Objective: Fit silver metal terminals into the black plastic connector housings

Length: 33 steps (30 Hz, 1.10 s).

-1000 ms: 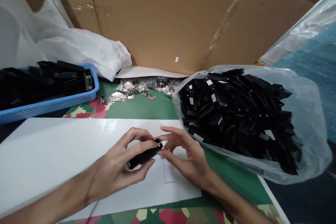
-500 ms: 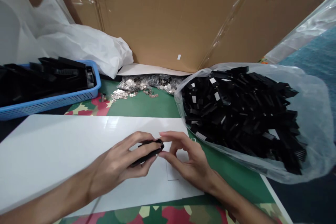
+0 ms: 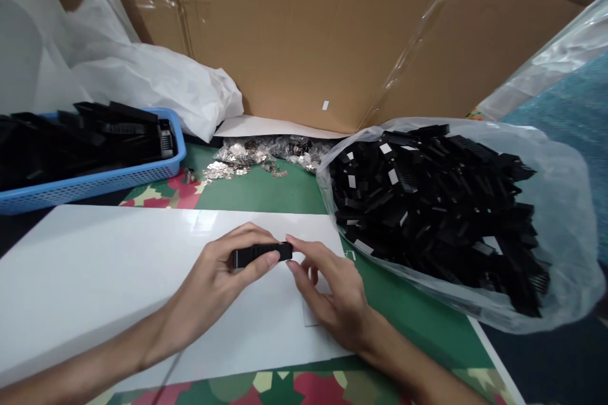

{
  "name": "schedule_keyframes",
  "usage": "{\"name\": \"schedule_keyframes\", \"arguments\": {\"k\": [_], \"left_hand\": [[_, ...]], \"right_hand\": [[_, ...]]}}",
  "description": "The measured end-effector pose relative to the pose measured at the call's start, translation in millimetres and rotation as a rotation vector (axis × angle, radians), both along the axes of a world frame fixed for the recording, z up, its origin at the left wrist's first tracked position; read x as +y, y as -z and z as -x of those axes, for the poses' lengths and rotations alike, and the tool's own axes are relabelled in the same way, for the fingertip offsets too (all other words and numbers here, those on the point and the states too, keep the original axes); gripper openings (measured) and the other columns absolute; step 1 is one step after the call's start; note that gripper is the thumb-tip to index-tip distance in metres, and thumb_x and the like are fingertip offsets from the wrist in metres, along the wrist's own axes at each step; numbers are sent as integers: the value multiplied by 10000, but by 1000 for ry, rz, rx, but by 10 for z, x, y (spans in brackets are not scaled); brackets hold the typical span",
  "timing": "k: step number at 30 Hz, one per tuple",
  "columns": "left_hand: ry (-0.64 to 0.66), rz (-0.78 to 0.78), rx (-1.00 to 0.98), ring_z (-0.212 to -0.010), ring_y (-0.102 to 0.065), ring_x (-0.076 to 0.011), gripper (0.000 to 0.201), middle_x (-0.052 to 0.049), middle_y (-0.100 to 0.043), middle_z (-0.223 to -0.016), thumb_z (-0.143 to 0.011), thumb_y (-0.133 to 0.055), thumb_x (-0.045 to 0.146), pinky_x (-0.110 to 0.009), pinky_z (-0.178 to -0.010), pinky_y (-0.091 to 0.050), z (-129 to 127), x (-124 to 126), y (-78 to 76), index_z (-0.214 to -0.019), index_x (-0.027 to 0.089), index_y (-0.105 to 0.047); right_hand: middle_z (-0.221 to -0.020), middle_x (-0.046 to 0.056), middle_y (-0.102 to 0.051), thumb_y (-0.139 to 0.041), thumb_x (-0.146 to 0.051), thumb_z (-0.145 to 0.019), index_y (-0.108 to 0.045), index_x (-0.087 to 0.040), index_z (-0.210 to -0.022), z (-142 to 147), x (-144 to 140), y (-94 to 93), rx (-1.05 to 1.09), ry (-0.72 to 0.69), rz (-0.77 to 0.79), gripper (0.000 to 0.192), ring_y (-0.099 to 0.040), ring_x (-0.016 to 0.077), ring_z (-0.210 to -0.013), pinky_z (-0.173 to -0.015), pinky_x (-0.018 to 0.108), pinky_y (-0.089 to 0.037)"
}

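Observation:
My left hand [image 3: 228, 272] is closed around a small black plastic case [image 3: 256, 255], with the thumb on its near side. A narrow, ridged side of the case is turned up, and its long side lies roughly level over the white board [image 3: 142, 278]. At the right end of the case, my right hand [image 3: 332, 291] has its index finger and thumb pinched about the corner; its other fingers curl inward. Whether a small piece sits between those right fingertips cannot be made out.
A clear plastic bag [image 3: 565, 202] full of black plastic parts stands at right. To the left is a blue basket [image 3: 95, 190] of black parts. Small metal pieces [image 3: 221, 169] lie behind the board, before a cardboard wall [image 3: 285, 31]. White sheeting [image 3: 161, 76] hangs at back left.
My left hand has turned the black plastic case, so its ridged side now shows and it lies more level. My right fingertips stay at its right end.

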<state>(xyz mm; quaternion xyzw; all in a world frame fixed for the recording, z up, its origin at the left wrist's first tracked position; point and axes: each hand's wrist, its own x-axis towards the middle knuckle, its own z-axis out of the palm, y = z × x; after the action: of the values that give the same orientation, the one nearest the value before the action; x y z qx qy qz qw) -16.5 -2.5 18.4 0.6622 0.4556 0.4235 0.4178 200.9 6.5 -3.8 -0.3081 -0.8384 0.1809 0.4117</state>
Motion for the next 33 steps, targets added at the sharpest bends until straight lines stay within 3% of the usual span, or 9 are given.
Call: {"name": "schedule_keyframes", "arguments": {"k": [4, 7, 11, 14, 20, 24, 30, 33], "left_hand": [[14, 58, -14, -894, -662, -166, 186, -26, -707, -975, -1010, -638, 387, -264, -750, -536, -7, 23, 24, -972, 247, -754], [18, 36, 2, -908, -656, -171, 176, -28, -702, -990, -1017, -627, 379, -264, -728, -525, -3, 2, 29, -994, 254, -748], [27, -11, 22, -926, -658, -169, 151, -26, -702, -1014, -1024, -619, 343, -260, -732, -535, 0, -32, 28, -1052, 272, -749], [40, -36, 36, -921, -664, -173, 150, -30, -706, -1006, -1024, -616, 323, -262, -730, -545, -2, -36, 22, -1041, 269, -755], [52, -58, 82, -879, -677, -179, 210, -47, -725, -979, -1030, -604, 320, -266, -698, -558, 17, -12, -15, -1125, 269, -784], [94, -45, 92, -845, -680, -171, 222, -36, -729, -970, -1023, -614, 330, -264, -691, -562, 63, 39, -2, -1162, 295, -784], [254, 45, 36, -840, -668, -168, 194, -37, -705, -941, -1016, -619, 299, -274, -718, -559, 166, 168, 12, -1077, 290, -802], [273, 72, 14, -828, -664, -175, 190, -51, -704, -933, -1012, -626, 319, -278, -703, -561, 191, 199, 8, -1039, 263, -806]], "right_hand": [[-1123, 133, -752, -524, -64, -1025, -447, -142, -1513, 26, -25, 17, -129, 49, -112, 501, -758, 195, -884, -675, 287, -626], [-1229, 175, -735, -509, -28, -1016, -399, -108, -1548, 37, -38, 8, -160, 59, -183, 550, -749, 251, -1086, -813, 337, -652], [-1157, 135, -768, -603, -67, -998, -428, -132, -1535, 32, -46, -19, -121, 64, -175, 568, -770, 233, -1016, -814, 327, -658], [-1186, 140, -759, -570, -55, -1012, -442, -133, -1526, 4, -44, -22, -124, 34, -147, 536, -758, 232, -1073, -846, 327, -658], [-1366, 208, -677, -412, 7, -1023, -229, -91, -1640, -90, 10, -10, -243, -78, -219, 651, -650, 263, -1305, -977, 361, -637], [-1323, 205, -702, -357, -22, -1045, -215, -100, -1639, -156, 79, -98, -300, -143, -221, 615, -699, 265, -1233, -934, 364, -655], [-1195, 207, -761, -365, -52, -1062, -431, -34, -1487, -191, 178, -292, -436, -208, -319, 431, -787, 268, -1017, -778, 341, -680], [-1195, 193, -763, -355, -59, -1073, -466, -53, -1458, -186, 192, -292, -450, -213, -311, 401, -784, 254, -1019, -779, 330, -672]]}}
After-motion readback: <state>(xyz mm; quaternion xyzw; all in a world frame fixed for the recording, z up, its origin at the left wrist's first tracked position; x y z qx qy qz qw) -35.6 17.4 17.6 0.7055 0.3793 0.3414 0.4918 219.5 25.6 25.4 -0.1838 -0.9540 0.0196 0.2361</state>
